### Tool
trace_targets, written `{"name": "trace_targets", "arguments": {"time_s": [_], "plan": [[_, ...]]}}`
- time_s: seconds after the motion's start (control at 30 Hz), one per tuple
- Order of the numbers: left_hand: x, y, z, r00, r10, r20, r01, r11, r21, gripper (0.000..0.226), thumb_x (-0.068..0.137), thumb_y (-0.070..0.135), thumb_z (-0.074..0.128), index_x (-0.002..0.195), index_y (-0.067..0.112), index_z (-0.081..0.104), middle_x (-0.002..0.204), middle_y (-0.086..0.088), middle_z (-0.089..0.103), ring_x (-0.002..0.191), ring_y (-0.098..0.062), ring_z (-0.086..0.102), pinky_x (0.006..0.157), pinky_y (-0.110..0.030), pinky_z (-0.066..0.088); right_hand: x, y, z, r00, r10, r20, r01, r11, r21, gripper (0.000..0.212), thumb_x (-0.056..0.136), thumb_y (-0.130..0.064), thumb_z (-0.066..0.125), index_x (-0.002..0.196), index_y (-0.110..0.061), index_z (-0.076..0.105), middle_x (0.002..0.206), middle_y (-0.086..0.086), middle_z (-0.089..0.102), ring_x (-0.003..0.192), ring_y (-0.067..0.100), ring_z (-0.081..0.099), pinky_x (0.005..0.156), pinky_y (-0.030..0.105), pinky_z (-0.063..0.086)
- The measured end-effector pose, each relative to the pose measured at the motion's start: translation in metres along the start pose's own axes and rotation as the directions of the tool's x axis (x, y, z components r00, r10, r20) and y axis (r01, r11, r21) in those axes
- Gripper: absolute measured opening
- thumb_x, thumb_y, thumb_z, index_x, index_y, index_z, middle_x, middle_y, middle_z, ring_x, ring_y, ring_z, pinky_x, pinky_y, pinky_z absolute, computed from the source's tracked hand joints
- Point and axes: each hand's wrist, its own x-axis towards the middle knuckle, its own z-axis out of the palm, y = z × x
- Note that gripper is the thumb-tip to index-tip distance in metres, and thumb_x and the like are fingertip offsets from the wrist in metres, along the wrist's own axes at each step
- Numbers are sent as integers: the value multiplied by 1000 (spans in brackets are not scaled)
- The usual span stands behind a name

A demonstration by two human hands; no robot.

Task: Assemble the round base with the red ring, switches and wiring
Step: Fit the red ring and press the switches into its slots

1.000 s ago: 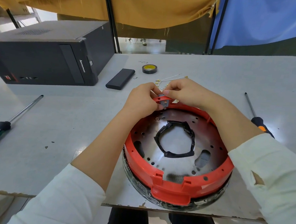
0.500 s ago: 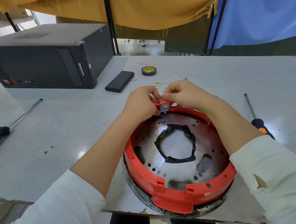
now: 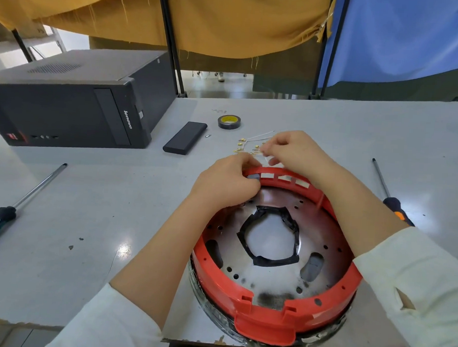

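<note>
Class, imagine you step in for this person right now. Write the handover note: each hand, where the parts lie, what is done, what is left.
Left hand: fingers curled on a small grey part at the far inner wall of the red ring.
Right hand: beyond the ring, pinching a thin white wire among the brass-tipped wiring on the table.
Done: red ring sits on the round base; three slots beside the left hand show empty.
Left: seat the grey part, fill the slots, connect the wiring.
Screwdrivers lie to either side: and.
</note>
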Motion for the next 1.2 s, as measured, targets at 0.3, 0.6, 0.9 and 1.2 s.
{"name": "trace_targets", "arguments": {"time_s": [0.3, 0.6, 0.9, 1.2], "plan": [[-1, -2, 1, 1000, 18, -12, -18, 999, 48, 16, 87, 48, 55, 102, 42, 56, 94, 19, 56, 88, -9, 53, 73, -27, 36, 17, 32, -51, 950, 300, 83, -232, 861, -452, 49, 85, 1, 58, 131, -18, 52, 116, 10, 58, 70, 23, 60, 55, 29, 47], [-1, -2, 1, 1000, 3, -12, -2, 999, 45, 11, 87, 51, 54, 96, 44, 52, 86, 19, 56, 85, -8, 52, 62, -22, 34, 21, 38, -30, 973, 125, 197, 27, 777, -629, 38, 87, -21, 65, 124, -26, 58, 126, -2, 59, 112, 17, 54, 93, 34, 45], [-3, -1, 4, 999, -24, -33, 23, 998, -51, 16, 87, 42, 61, 101, 34, 58, 91, 14, 56, 88, -10, 53, 76, -28, 42, 18, 19, -36, 974, 212, 79, -200, 969, -145, 31, 76, -28, 79, 94, -16, 57, 87, 9, 67, 68, 20, 68, 51, 26, 50], [-1, 12, -14, 985, -58, 161, 58, 998, 10, 71, 76, 38, 78, 135, 20, 42, 115, 3, 54, 104, -16, 53, 81, -25, 38, 1, -7, -2, 997, -9, 75, 25, 978, -208, 25, 74, -39, 79, 77, -26, 58, 77, -6, 59, 69, 14, 55, 53, 26, 38]]}}
